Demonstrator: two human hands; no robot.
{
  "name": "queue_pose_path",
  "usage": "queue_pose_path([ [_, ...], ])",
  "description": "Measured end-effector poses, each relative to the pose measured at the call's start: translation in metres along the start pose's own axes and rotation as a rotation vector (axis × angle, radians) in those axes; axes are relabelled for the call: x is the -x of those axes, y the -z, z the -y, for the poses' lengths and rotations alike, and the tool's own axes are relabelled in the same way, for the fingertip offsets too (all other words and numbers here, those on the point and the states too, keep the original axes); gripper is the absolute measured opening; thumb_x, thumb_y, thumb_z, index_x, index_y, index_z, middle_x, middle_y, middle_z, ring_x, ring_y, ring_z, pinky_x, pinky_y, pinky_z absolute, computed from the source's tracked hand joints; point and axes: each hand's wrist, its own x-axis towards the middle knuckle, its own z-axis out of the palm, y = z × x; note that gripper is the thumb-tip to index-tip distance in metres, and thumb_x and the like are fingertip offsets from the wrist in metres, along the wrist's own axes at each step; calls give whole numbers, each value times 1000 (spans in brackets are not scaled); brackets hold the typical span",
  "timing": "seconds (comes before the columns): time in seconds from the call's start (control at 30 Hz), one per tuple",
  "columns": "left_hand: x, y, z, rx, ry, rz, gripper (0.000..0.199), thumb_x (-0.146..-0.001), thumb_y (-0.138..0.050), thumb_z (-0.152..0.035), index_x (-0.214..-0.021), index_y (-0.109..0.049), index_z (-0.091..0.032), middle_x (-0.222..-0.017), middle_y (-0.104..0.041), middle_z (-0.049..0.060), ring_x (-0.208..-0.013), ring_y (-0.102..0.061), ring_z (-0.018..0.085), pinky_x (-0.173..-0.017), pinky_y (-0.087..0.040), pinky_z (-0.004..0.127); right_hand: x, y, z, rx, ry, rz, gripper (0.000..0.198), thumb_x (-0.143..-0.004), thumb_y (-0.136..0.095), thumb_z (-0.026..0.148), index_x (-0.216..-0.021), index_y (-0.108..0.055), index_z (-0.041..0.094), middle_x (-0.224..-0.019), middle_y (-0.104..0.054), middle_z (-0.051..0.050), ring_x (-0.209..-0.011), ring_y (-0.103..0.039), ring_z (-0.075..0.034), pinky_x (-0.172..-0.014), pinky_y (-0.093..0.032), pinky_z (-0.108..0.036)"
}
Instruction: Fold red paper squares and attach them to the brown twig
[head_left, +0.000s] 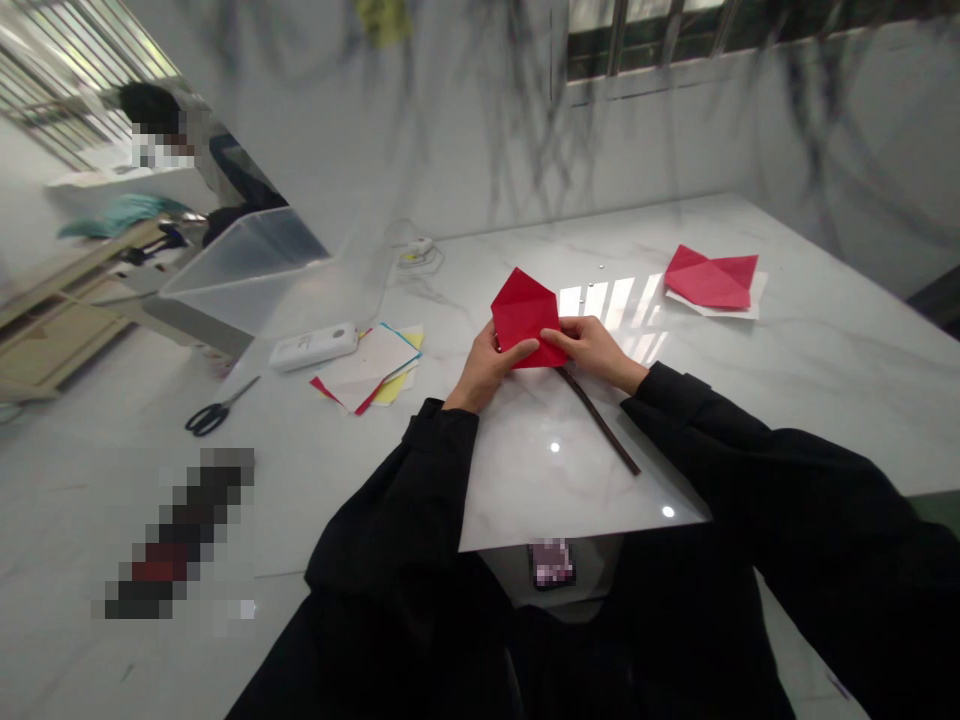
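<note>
Black cloth sleeves (390, 500) lie nearest, below the fingers. Well left of the fingers are black-handled scissors (208, 418), then a smooth white case (311, 348) and layered loose sheets (367, 370). The left hand (484, 366) pinches the lower left of the red paper (529, 310), a creased pentagon pointing away from the body; the right hand (596, 350), equally near, grips its lower right. A thin brown stick (601, 421) slants bodyward from just below the right fingers; folded red sheets (712, 282) lie well right on the glossy tabletop (825, 400).
</note>
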Motion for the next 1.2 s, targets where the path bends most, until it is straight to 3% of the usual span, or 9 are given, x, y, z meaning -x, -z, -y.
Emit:
queue_pose_path([
  [0.23, 1, -1, -9, 33, 94, -15, 101, -70, -88, -51, -154, -35, -33, -121, -72, 10, -96, -73, 23, -83, -58, 34, -1, 0, 7, -153, -93, -118, 42, -81, -74, 58, -88, -74, 16, -74, -68, -4, -61, -54, -13, -54, -42, -27],
  [0.37, -1, 4, -13, 93, 150, -68, 85, -85, -68, -64, -157, -33, -37, -121, -70, 9, -87, -72, 20, -80, -57, 35, -3, 5, 6, -267, -165, -230, 40, -81, -76, 56, -86, -71, 17, -71, -62, -3, -56, -45, -10, -48, -35, -25],
  [0.5, -2, 4, -13, 15, 113, -66, 80, -83, -72, -46, -155, -37, -42, -128, -66, 7, -89, -70, 18, -81, -57, 34, -5, 7, 1, -294, -170, -269, 42, -80, -77, 58, -90, -70, 18, -73, -63, -3, -56, -46, -11, -47, -35, -25],
  [0.6, 1, 0, -11, -80, 31, -30, 82, -73, -81, -34, -148, -48, -39, -137, -61, 7, -95, -69, 18, -84, -56, 34, -5, 5, 0, -212, -125, -229, 44, -80, -76, 62, -84, -69, 18, -64, -58, 0, -53, -44, -11, -47, -33, -26],
  [0.73, 1, -2, -5, -132, -8, -24, 51, -71, -84, -38, -117, -69, -25, -118, -69, 6, -93, -68, 20, -84, -56, 35, -2, 2, 3, -73, -66, -71, 48, -82, -71, 64, -86, -71, 17, -60, -57, 1, -51, -43, -11, -48, -32, -27],
  [0.83, -2, 0, 1, -138, 4, -127, 34, -71, -84, -41, -92, -70, -19, -98, -72, 4, -86, -67, 19, -81, -56, 34, 0, 1, 4, -7, -38, -25, 47, -84, -69, 63, -85, -71, 16, -61, -58, 0, -52, -45, -12, -49, -35, -27],
  [0.93, -3, 1, 3, -154, -11, -163, 33, -70, -85, -40, -88, -69, -18, -93, -71, 3, -83, -67, 18, -79, -56, 33, 0, 1, 1, 33, -16, 16, 45, -86, -67, 61, -85, -71, 16, -62, -60, 0, -54, -47, -12, -50, -35, -26],
  [1.07, -2, 0, 0, -109, -41, -116, 58, -67, -88, -38, -119, -66, -23, -109, -73, 6, -93, -71, 22, -82, -58, 35, -1, 2, -2, 114, 7, 56, 45, -87, -65, 61, -87, -73, 17, -64, -62, 0, -56, -49, -13, -52, -33, -25],
  [1.2, 0, 0, -1, -23, -14, -116, 109, -65, -92, -41, -157, -33, -31, -118, -73, 10, -97, -74, 26, -87, -60, 40, 1, 2, 4, 154, 20, 67, 51, -89, -62, 64, -76, -70, 16, -60, -57, 0, -54, -43, -11, -51, -30, -26],
])
